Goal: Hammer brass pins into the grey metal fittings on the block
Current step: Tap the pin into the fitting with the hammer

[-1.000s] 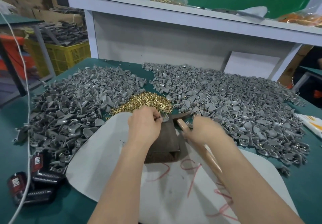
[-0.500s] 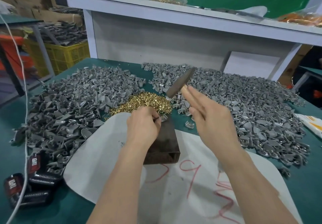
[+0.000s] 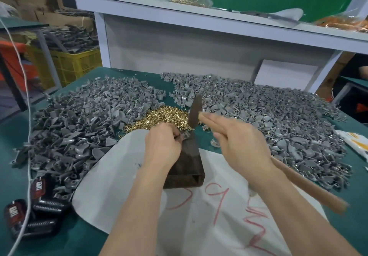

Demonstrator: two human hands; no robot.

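Masking fitting (image 3: 184, 136), apparently: left hand (image 3: 161, 144)

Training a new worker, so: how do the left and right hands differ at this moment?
The left hand rests low on the block, its fingers pinching a grey fitting; the right hand is up beside it, gripping the hammer handle. The left hand looks sharp; the right hand's hammer is motion-blurred. Both are bare, near the block's far end.
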